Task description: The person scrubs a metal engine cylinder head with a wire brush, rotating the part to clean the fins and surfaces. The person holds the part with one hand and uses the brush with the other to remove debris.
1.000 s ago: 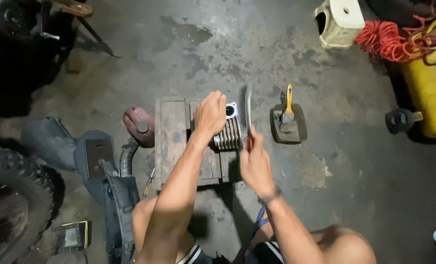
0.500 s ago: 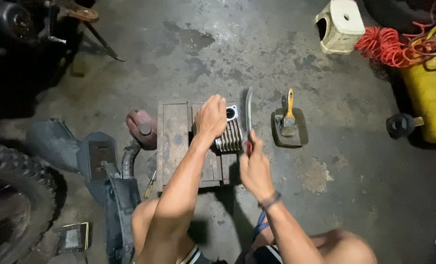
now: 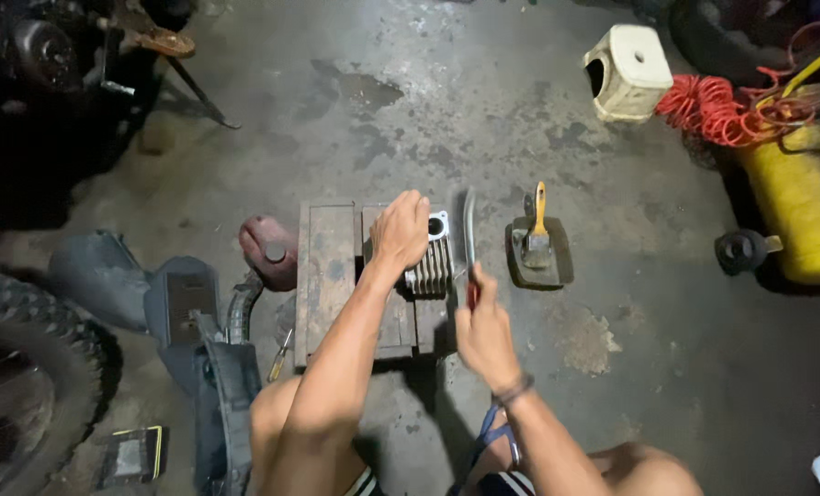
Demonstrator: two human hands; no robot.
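The left hand (image 3: pixel 401 230) lies flat over the top of a finned metal cylinder (image 3: pixel 431 262), fingers spread and pressing down, so the part sits pinned on a low wooden block (image 3: pixel 336 276) that rests on the concrete floor (image 3: pixel 483 110). The cylinder stands at the block's 3 o'clock edge, with its open bore showing just past the knuckles at 1 o'clock. The right hand (image 3: pixel 485 335) is wrapped shut around the red handle of a long flat file (image 3: pixel 469 234), whose blade runs up toward 12 o'clock, just beside the cylinder's right face; whether steel touches metal here is too blurred to tell.

To do this stroke well, the pinning hand should keep its weight straight down so the part cannot rock or skid off the block's edge, and its fingertips should stay clear of the blade's path. The file wants to run flat and level along the face, pushed in long even passes rather than sawed, since a tilted blade would likely round an edge or nick the thin fins.

At 3 o'clock from the cylinder, a small brush with a yellow handle (image 3: pixel 538 225) lies in a dark tray (image 3: pixel 557 266), near at hand. A dark red cap-like part (image 3: pixel 265 250) sits at the block's 9 o'clock side.
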